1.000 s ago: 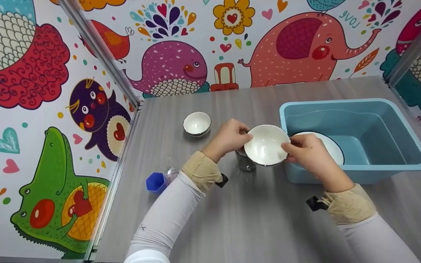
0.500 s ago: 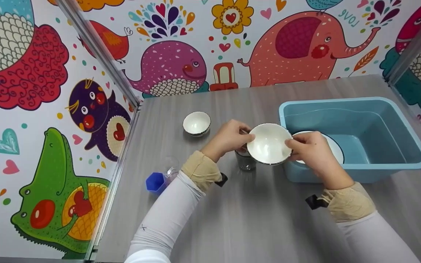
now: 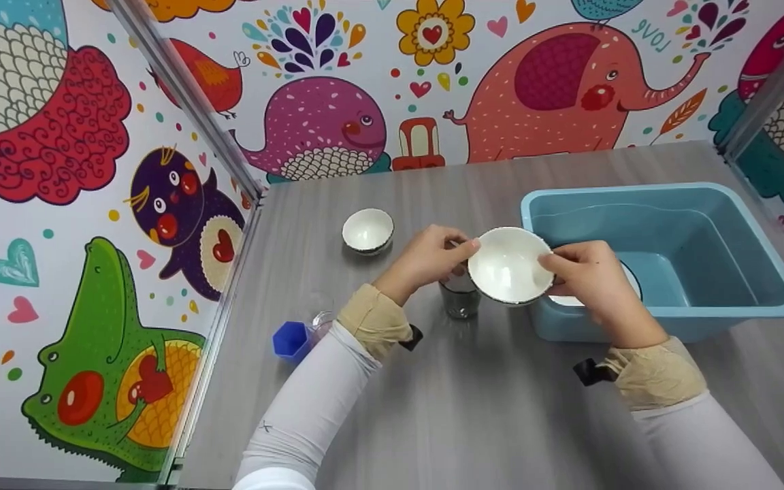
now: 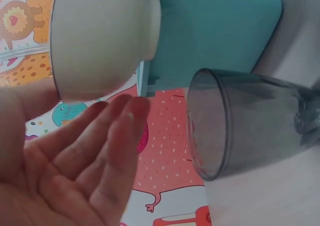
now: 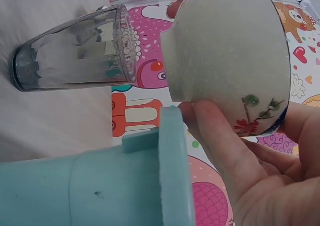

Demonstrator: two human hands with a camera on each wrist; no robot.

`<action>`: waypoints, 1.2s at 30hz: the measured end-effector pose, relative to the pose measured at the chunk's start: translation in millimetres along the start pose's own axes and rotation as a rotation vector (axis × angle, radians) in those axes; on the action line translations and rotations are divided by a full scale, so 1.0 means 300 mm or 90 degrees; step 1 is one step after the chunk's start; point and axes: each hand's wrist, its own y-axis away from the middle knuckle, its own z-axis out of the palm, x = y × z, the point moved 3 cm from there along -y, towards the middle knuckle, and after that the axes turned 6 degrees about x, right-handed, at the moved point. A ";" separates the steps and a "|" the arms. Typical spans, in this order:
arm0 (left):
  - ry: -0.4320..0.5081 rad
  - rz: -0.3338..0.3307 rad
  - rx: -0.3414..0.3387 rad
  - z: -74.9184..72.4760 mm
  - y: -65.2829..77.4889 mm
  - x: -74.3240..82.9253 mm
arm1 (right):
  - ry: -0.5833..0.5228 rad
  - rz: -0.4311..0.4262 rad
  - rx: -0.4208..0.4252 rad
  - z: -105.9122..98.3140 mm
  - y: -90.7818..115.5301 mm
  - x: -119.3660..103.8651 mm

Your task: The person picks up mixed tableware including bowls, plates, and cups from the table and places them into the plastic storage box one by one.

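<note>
A white bowl point(image 3: 509, 262) with a dark rim is held tilted over the table, its inside facing the head camera. My left hand point(image 3: 429, 260) has its thumb at the bowl's left rim, fingers below it. On the opposite side my right hand point(image 3: 593, 279) grips the bowl, thumb over the rim and fingers underneath. A painted flower sprig shows on the bowl's outside point(image 5: 230, 60) in the right wrist view. Just below the bowl stands a grey see-through tumbler point(image 3: 461, 304), upright and partly covered by the bowl and my left hand.
To the right, a blue tub point(image 3: 664, 312) holds a white dark-rimmed plate point(image 3: 631, 280), partly hidden by my right hand. Another white bowl point(image 3: 368, 231) sits at the back left. A blue hexagonal cup point(image 3: 290, 341) and a clear glass point(image 3: 322, 321) are beside my left forearm.
The bowl has shifted a little to the right and slightly up, towards the tub. My right hand has moved with it, and my left hand has followed slightly.
</note>
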 end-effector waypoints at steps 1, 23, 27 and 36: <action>0.002 0.002 0.004 -0.002 0.000 -0.001 | 0.003 0.000 0.001 -0.003 0.002 -0.002; 0.026 -0.015 0.021 -0.039 0.012 -0.041 | 0.038 0.000 0.011 -0.118 -0.041 -0.005; 0.019 -0.017 0.023 -0.046 0.013 -0.050 | 0.041 0.014 0.006 -0.138 -0.054 -0.002; 0.019 -0.021 0.021 -0.061 0.019 -0.073 | 0.064 0.059 0.012 -0.198 -0.083 0.012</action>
